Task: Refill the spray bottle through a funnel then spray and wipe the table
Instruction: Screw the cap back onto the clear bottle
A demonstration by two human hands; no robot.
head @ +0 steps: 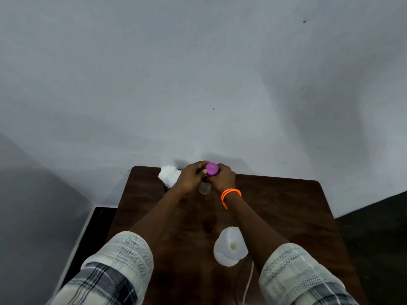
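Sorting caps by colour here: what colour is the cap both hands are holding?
Purple-pink, seen in the head view: the cap.

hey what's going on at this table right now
A person stands at a dark wooden table with both hands at its far edge. The left hand and right hand hold a purple-capped object, fingers curled round it, above a small clear container. A white cloth lies just left of the hands. Nearer the person sits a white plastic piece, possibly the funnel. No pouring, spraying or wiping shows.
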